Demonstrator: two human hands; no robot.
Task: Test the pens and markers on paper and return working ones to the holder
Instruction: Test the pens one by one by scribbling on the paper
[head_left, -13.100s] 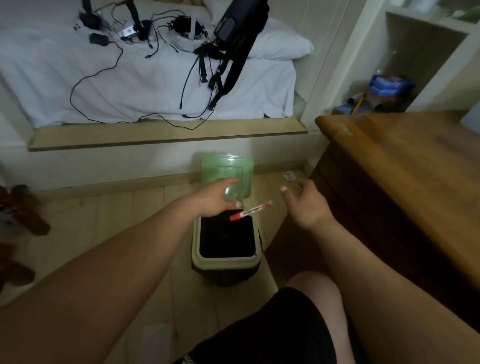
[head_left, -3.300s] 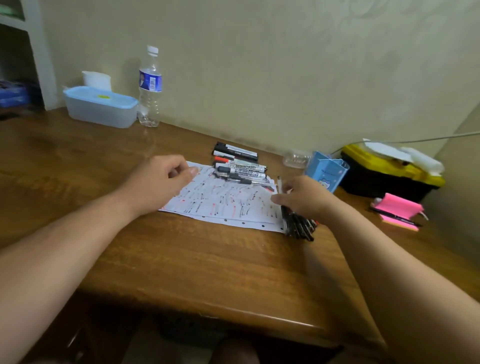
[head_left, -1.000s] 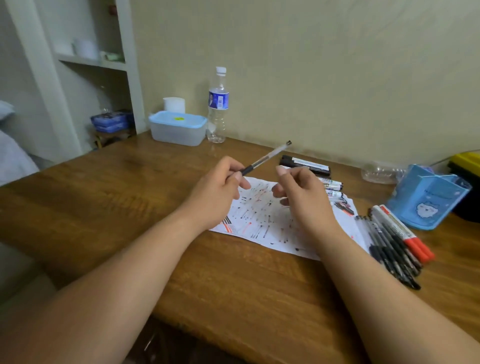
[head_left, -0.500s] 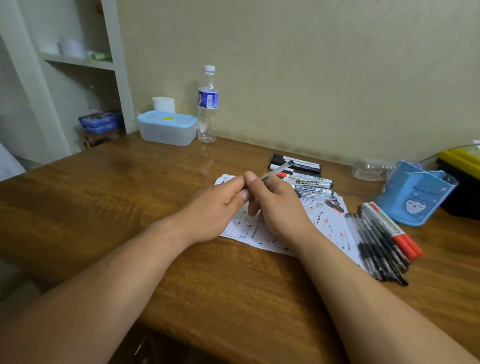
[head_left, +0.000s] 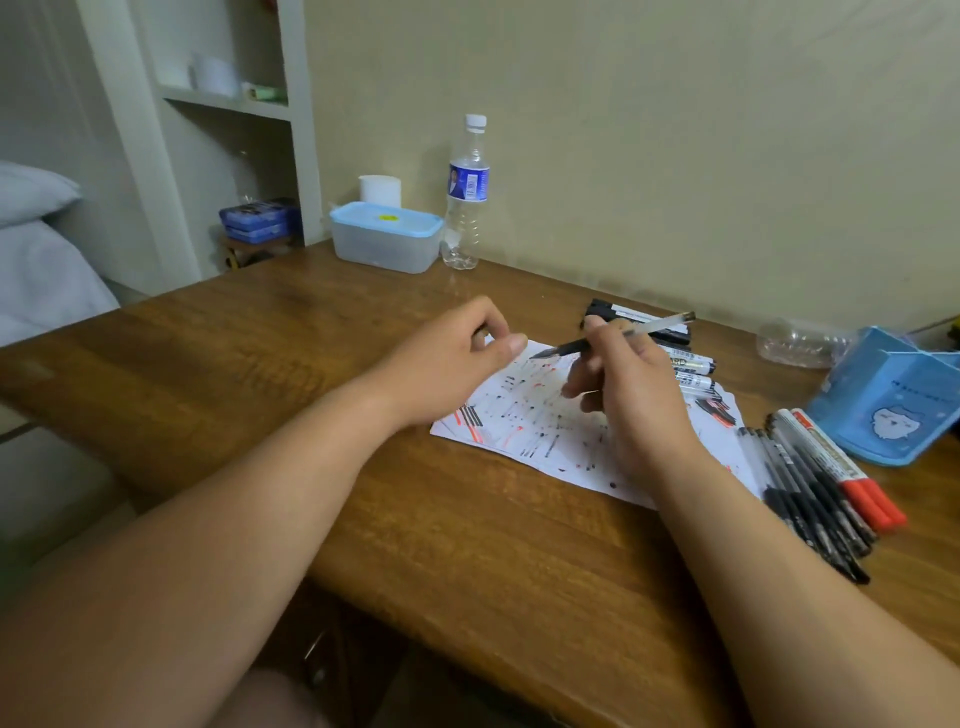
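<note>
Right-hand fingers (head_left: 605, 340) pinch a slim clear-barrelled pen (head_left: 655, 326) above ink-streaked paper (head_left: 524, 415); left fingers (head_left: 488, 323) curl, contents hidden.

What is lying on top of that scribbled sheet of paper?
Several markers lie across the far edge of the paper. The right hand, holding a pen, covers the middle, so anything beneath it is hidden.
</note>
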